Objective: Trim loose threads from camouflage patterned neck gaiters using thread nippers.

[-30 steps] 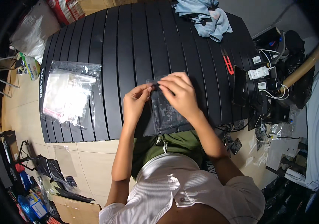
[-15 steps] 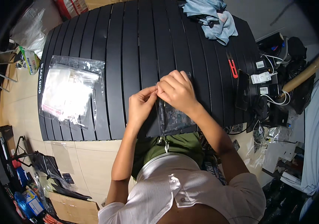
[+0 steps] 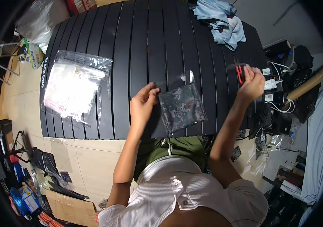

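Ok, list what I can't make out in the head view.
Head view, all items:
Red snips: fingers and blur hide whether the right hand holds them.
Left hand: fingertips too small and dark to tell whether they pinch the bagged camouflage item.
Pale packets: glare hides their number.
Blue cloth: far end cut off by the upper edge.

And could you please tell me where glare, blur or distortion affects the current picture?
Head view: strong glare whites out the clear bags; head view: the right hand and red scissors look slightly blurred; head view: the fisheye lens bows the table, and the corners go black.
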Demonstrator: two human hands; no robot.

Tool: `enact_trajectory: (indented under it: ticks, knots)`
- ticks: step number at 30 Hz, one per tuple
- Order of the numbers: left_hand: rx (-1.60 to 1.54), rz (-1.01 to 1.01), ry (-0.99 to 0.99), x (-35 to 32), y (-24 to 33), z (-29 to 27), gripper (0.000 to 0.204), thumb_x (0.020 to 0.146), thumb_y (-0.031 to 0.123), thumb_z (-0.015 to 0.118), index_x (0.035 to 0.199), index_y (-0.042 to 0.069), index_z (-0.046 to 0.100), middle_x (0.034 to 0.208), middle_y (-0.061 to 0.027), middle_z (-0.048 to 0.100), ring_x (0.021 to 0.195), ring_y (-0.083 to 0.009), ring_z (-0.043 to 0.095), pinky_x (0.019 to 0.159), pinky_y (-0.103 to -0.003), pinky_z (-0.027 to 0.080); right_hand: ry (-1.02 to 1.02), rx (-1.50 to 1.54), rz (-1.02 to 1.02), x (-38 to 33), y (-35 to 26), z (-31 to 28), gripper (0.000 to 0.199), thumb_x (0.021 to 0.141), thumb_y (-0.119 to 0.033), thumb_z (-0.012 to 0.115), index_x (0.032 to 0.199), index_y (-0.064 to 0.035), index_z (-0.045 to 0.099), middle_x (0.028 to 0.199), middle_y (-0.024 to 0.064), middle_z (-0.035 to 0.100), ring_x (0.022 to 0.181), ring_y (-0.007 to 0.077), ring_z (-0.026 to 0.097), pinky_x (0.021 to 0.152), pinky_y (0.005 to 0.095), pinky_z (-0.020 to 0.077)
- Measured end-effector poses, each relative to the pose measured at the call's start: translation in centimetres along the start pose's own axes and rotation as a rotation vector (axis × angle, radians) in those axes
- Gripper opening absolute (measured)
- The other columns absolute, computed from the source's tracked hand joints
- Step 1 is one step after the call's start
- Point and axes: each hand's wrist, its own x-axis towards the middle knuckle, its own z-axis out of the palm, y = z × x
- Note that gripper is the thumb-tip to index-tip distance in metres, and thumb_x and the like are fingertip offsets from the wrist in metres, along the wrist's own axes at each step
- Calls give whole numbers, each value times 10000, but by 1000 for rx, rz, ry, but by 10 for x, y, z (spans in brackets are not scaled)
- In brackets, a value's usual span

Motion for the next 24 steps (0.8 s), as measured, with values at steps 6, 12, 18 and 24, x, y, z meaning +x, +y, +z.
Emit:
enact_trajectory:
  ticks: [6, 12, 18, 24]
  knots:
    - [900, 750, 34, -40, 55, 24, 538, 755, 169, 681, 1233, 23, 483, 1222, -174, 504, 1097, -329, 500, 921, -381, 398, -750, -21, 172, -112, -59, 25, 115, 853, -83, 572, 812, 3, 507, 776, 118, 587, 664, 173, 614, 619, 287, 531]
    - [706, 412, -154, -91, 75, -5, 199, 759, 7, 643, 954, -29, 648, 888, -128, 668, 809, -183, 647, 727, -264, 496, -1440, -206, 308, -136, -78, 37, 88, 782, 40, 575, 857, 34, 619, 848, 115, 643, 782, 128, 620, 690, 233, 500]
    - [1169, -37, -178, -159, 71, -110, 289, 735, 121, 698, 996, 10, 646, 1087, -199, 597, 808, -227, 649, 669, -319, 507, -1044, -713, 288, -76, -5, 30, 195, 824, -97, 618, 980, 19, 605, 757, 5, 609, 602, 1, 491, 524, 153, 394]
    - [1504, -225, 214, -187, 57, -133, 427, 743, 405, 659, 1028, 87, 640, 1175, -150, 550, 765, -369, 606, 686, -430, 491, -1075, -716, 610, -65, 28, 38, 223, 769, -130, 665, 888, 54, 623, 654, 58, 616, 433, 60, 519, 377, 189, 362]
